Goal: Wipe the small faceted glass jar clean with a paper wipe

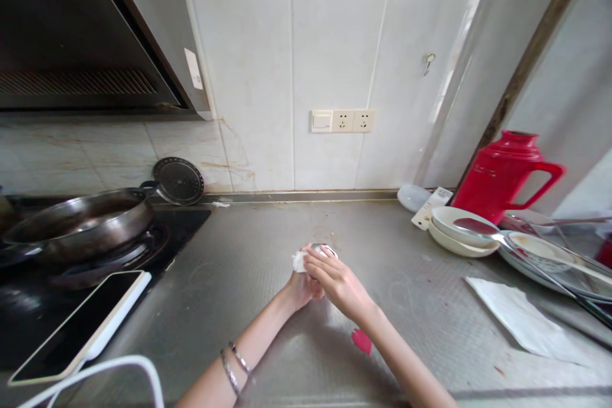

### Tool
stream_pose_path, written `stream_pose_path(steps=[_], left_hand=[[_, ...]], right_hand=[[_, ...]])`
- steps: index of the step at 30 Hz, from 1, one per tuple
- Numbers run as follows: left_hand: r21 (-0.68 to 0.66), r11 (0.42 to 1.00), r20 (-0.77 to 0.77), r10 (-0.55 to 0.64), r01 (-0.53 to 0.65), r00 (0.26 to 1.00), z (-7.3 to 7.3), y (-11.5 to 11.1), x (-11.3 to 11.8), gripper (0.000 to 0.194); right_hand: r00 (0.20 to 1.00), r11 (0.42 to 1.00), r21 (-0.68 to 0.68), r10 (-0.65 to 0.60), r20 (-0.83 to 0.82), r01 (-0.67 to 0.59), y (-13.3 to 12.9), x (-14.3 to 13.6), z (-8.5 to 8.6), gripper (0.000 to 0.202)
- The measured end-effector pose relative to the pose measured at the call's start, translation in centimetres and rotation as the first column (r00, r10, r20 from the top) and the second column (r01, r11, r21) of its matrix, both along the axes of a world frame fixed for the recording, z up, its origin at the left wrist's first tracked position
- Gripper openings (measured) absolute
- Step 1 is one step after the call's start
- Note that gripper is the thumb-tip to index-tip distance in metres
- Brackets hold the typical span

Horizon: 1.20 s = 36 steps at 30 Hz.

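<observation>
Both hands meet over the middle of the steel counter. My left hand (301,287), with two silver bangles on its wrist, is closed around a small shiny metal object (326,248), mostly hidden by the fingers. Lying across the top of that object is my right hand (338,277), its fingers together. A crumpled white tissue (299,261) shows between the hands on the left side; which hand grips it is hard to tell. A small red piece (361,341) lies on the counter beside my right forearm.
At the left, a steel pan (86,226) sits on the black stove, with a phone (83,325) and white cable nearer. Toward the right are stacked white bowls (461,245), a red thermos (502,175), plates with utensils and a folded white napkin (521,315).
</observation>
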<state>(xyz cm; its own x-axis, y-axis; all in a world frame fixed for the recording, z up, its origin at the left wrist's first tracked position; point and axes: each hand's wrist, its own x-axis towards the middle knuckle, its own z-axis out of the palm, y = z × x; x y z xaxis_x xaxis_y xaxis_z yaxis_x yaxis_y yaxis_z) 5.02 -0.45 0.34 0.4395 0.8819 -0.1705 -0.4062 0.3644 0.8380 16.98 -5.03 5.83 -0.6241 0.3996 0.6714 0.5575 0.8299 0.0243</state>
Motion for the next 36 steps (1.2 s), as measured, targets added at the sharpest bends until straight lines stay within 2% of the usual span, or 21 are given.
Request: stream_pose_path(steps=[5, 10, 14, 19, 23, 28, 32, 36], left_hand=[[-0.228, 0.971, 0.204, -0.025, 0.073, 0.979, 1.3, -0.3, -0.1, 0.055], [-0.34, 0.937, 0.362, 0.057, 0.075, 0.93, 2.1, -0.4, -0.5, 0.051], [-0.397, 0.913, 0.396, 0.082, 0.09, 0.915, 2.8, -0.6, -0.8, 0.05], [-0.353, 0.922, 0.362, -0.025, 0.161, 0.932, 3.3, -0.5, -0.9, 0.053], [-0.267, 0.94, 0.267, -0.141, 0.214, 0.953, 3.2, -0.4, -1.1, 0.067], [-0.263, 0.928, 0.205, -0.212, 0.262, 0.956, 2.9, -0.4, -1.1, 0.076], [-0.275, 0.948, 0.206, -0.108, 0.164, 0.973, 2.7, -0.5, -0.7, 0.066], [-0.233, 0.972, 0.295, 0.064, 0.007, 0.953, 2.9, -0.8, -0.2, 0.046]], right_hand=[[0.999, 0.999, 0.018, 0.027, 0.022, -0.027, -0.4, 0.5, -0.1, 0.031], [0.999, 1.0, 0.008, 0.029, 0.028, -0.029, -0.6, 1.7, -0.2, 0.034], [0.999, 0.998, 0.045, 0.038, 0.027, -0.039, -0.9, 2.4, -0.4, 0.035], [1.0, 0.998, 0.058, -0.009, -0.025, 0.011, -0.7, 3.3, -0.7, 0.037], [0.992, 0.996, 0.054, -0.06, -0.115, 0.066, -0.2, 4.0, -1.3, 0.039], [0.975, 0.99, -0.002, -0.139, -0.174, 0.141, 0.1, 3.8, -1.3, 0.041], [0.972, 0.975, -0.046, -0.222, -0.078, 0.219, -0.6, 2.5, -0.9, 0.044], [0.96, 0.957, -0.083, -0.279, 0.02, 0.279, -1.6, 1.1, -0.8, 0.065]])
